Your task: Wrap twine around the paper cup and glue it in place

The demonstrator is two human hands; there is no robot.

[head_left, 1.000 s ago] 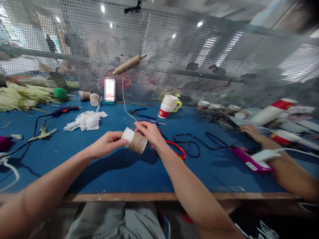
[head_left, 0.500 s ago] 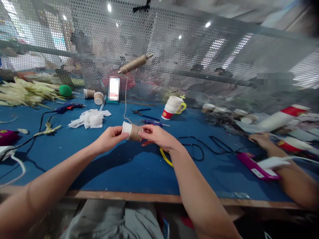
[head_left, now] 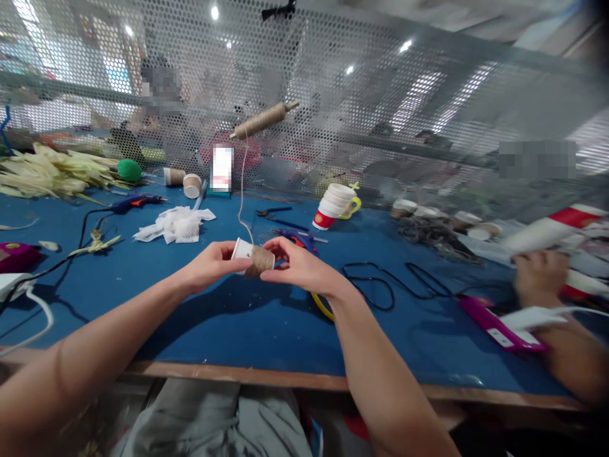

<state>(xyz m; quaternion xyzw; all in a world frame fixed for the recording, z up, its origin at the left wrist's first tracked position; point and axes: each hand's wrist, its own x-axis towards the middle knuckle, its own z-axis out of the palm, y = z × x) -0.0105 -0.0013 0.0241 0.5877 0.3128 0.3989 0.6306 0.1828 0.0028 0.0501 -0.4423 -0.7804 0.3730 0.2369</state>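
Between my hands is a white paper cup [head_left: 243, 249], lying sideways above the table, its lower half wrapped in brown twine [head_left: 261, 260]. My left hand [head_left: 215, 265] grips the cup at its rim end, thumb along the side. My right hand [head_left: 295, 265] has its fingers curled round the wrapped bottom end. A strand of twine [head_left: 242, 190] runs from the cup up to a twine spool [head_left: 261, 120] on a stick in front of the mesh. A glue gun [head_left: 301, 238] lies just behind my right hand, with pliers [head_left: 276, 211] farther back.
Crumpled white material [head_left: 176, 224] and another glue gun [head_left: 137, 202] lie left. Two twine-wrapped cups [head_left: 192, 185] and a phone [head_left: 221, 168] stand at the back. Stacked paper cups [head_left: 333, 204] stand right of centre. Far right, a co-worker's hand [head_left: 541, 276] is near a purple box [head_left: 502, 327].
The cup has turned a little in my hands, and my right hand has shifted its hold on the wrapped end. The co-worker's hand at the right has moved.
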